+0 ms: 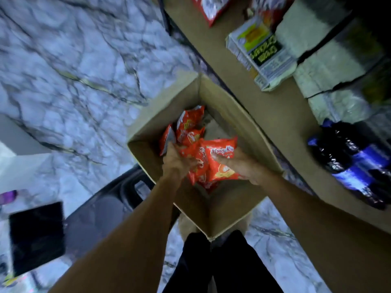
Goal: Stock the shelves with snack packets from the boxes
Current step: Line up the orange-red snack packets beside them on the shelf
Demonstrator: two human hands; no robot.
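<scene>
Head camera looks steeply down, and motion smears much of the frame. At the far left a small purple object (8,196) lies on the grey-veined white marble floor (63,60), too blurred to identify. Near it sits a flat black rectangular slab (37,237) with a glossy face. Right of the slab is a dark grey plastic piece with a slot-like opening (105,208), which reaches up to the left wall of an open brown cardboard box (230,115). The box stands on the floor just beside the shelving, and legs in black trousers (211,263) show below its near corner.

Both bare arms reach down into the box. The left hand (176,163) has its fingers curled around the left side of a bunch of red snack packets (220,166), held in the near half of the box. The right hand (243,164) grips the same bunch from the right, fingers against the front packet, which bears white lettering. More loose red packets (190,127) lie deeper in the box toward its far corner.

To the right, a light brown wooden shelf board (275,115) runs diagonally. On it, from the far end, are a red-and-white packet (211,9), a white carton printed in green and yellow (260,53), pale wrapped packs (317,66), and, nearest, dark bottles with blue labels (355,163).
</scene>
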